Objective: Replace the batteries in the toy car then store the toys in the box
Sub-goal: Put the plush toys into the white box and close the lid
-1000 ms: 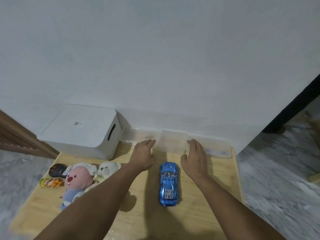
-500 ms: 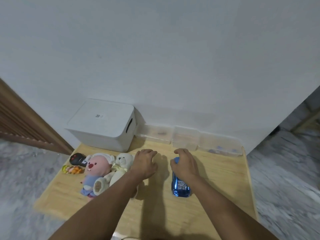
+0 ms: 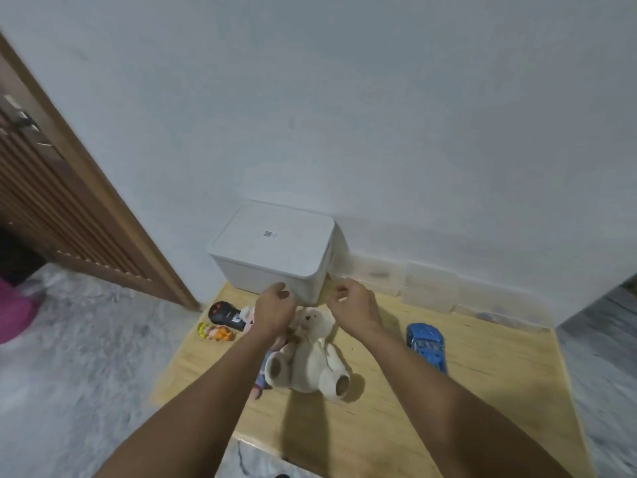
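Half a second back the right hand (image 3: 355,305) was down on the blue toy car (image 3: 426,345); now it has let go, and both hands have swung over to the lidded white storage box (image 3: 275,248) at the back of the wooden table (image 3: 482,401). I'd say the box is being dealt with first, its lid on. The left hand (image 3: 275,307) is loosely curled at the box's near edge, perhaps touching it; the right hovers half-curled just off the box's corner, holding nothing. The car lies alone, apart to the right of the right wrist. The cream teddy bear (image 3: 310,357) lies under both wrists, a pink plush mostly hidden beside it, the black remote (image 3: 224,315) and a small orange figure (image 3: 215,332) further left
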Demonstrator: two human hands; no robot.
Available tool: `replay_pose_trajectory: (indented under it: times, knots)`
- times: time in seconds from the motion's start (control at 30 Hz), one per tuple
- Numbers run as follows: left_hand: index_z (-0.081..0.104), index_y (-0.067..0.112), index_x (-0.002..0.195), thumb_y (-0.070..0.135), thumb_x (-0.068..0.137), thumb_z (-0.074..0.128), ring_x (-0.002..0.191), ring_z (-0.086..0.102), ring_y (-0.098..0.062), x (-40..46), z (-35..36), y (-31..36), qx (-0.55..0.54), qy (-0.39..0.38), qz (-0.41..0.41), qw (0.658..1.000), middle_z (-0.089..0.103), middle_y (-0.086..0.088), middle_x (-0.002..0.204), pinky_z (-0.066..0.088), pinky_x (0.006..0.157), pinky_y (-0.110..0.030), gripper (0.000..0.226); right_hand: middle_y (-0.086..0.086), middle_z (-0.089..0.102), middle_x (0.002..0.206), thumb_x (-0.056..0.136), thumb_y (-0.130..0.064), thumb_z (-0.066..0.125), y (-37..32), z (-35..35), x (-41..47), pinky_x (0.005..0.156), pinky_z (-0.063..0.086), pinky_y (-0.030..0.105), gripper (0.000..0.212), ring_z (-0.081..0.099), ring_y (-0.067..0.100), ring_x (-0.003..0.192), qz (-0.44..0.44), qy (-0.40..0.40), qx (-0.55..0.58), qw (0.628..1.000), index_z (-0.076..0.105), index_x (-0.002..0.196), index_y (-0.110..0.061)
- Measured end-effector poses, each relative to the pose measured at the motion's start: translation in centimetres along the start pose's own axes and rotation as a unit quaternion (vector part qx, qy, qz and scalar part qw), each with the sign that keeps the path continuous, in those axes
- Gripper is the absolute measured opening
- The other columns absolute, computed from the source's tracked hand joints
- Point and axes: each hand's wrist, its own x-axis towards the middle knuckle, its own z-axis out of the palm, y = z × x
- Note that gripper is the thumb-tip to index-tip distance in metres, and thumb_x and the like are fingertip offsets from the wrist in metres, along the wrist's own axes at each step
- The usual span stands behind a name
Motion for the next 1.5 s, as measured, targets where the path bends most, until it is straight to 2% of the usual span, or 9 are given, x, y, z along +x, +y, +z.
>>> replay_pose_trajectory:
  times: [0.1,0.2,0.33,0.57,0.83,0.97,1.17,1.33,1.5]
  knots:
    - [0.049,0.006,0.083,0.009,0.085,0.049,0.076,0.056,-0.032,1.5,-1.6,1.2,-0.316,-0.019,-0.141,0.938,0.047,-0.015,0.081,0.04,0.063,-0.035,0.003,0.004,0.07,0.103,0.081,-0.027,0.063,-2.7,1.1,1.1,0.091,0.052,0.038,0.037,0.064,0.023,0.1,0.03,0.005,0.083,0.996,0.063,0.115,-0.012]
    - [0.04,0.01,0.087,0.024,0.097,0.038,0.09,0.046,-0.034,2.9,-2.9,2.0,-0.526,-0.054,-0.2,0.825,0.039,-0.015,0.086,0.044,0.074,-0.049,0.017,0.011,0.073,0.088,0.078,-0.024,0.067,-4.5,1.9,2.4,0.081,0.057,0.046,0.013,0.069,0.029,0.085,0.05,0.033,0.129,0.99,0.066,0.083,-0.013]
    - [0.019,0.012,0.152,0.052,0.097,0.033,0.14,0.02,-0.053,3.7,-3.9,2.4,-0.604,-0.104,-0.237,0.754,0.016,-0.022,0.156,0.023,0.112,-0.063,0.069,0.016,0.072,0.08,0.081,-0.014,0.067,-6.0,2.2,3.2,0.067,0.062,0.041,0.011,0.072,0.025,0.067,0.115,0.044,0.176,0.977,0.065,0.071,-0.007]
    - [0.013,0.011,0.155,0.067,0.089,0.037,0.144,0.01,-0.051,4.6,-4.9,1.6,-0.648,-0.158,-0.238,0.706,0.011,-0.024,0.16,0.014,0.114,-0.066,0.09,0.015,0.069,0.067,0.076,-0.005,0.076,-7.4,2.3,3.6,0.061,0.062,0.037,0.017,0.07,0.022,0.059,0.195,0.079,0.255,0.944,0.064,0.083,0.005]
    - [-0.005,0.011,0.155,0.075,0.086,0.034,0.141,0.013,-0.055,5.0,-5.3,0.8,-0.639,-0.157,-0.241,0.713,-0.001,-0.024,0.16,0.018,0.112,-0.067,0.101,0.012,0.061,0.067,0.075,-0.007,0.074,-8.7,2.1,4.4,0.051,0.055,0.031,0.02,0.059,0.02,0.055,0.232,0.083,0.365,0.898,0.063,0.09,0.001]
    - [0.026,0.008,0.147,0.075,0.086,0.036,0.122,0.046,-0.047,5.7,-5.7,0.2,-0.6,-0.163,-0.246,0.744,0.039,-0.025,0.141,0.039,0.101,-0.057,0.091,0.025,0.062,0.108,0.077,0.007,0.07,-10.2,1.7,4.8,0.043,0.055,0.029,0.036,0.066,0.035,0.088,0.217,0.08,0.451,0.862,0.056,0.11,0.011]
    - [0.06,0.001,0.114,0.035,0.092,0.044,0.107,0.056,-0.034,8.7,-9.8,0.7,-0.332,0.192,-0.155,0.91,0.062,-0.015,0.118,0.045,0.097,-0.043,0.043,0.024,0.062,0.109,0.073,0.015,0.07,-12.8,0.5,4.6,0.049,0.059,0.032,0.032,0.065,0.035,0.089,0.185,0.123,0.505,0.834,0.059,0.102,0.013]
    - [0.056,0.012,0.067,0.04,0.08,0.051,0.076,0.055,-0.023,10.2,-14.1,3.2,-0.395,0.203,-0.087,0.892,0.061,-0.002,0.077,0.046,0.074,-0.037,0.031,0.019,0.064,0.104,0.075,0.011,0.072,-14.4,0.6,4.1,0.056,0.061,0.031,0.029,0.067,0.027,0.078,0.164,0.143,0.508,0.834,0.061,0.102,0.011]
    - [0.063,0.007,0.067,0.022,0.079,0.069,0.063,0.06,-0.019,11.1,-16.4,4.3,-0.4,0.159,-0.087,0.899,0.066,-0.006,0.074,0.054,0.066,-0.031,0.02,0.015,0.065,0.112,0.078,0.01,0.068,-14.5,1.3,3.4,0.061,0.061,0.032,0.034,0.067,0.025,0.085,0.136,0.161,0.489,0.847,0.062,0.111,0.004]
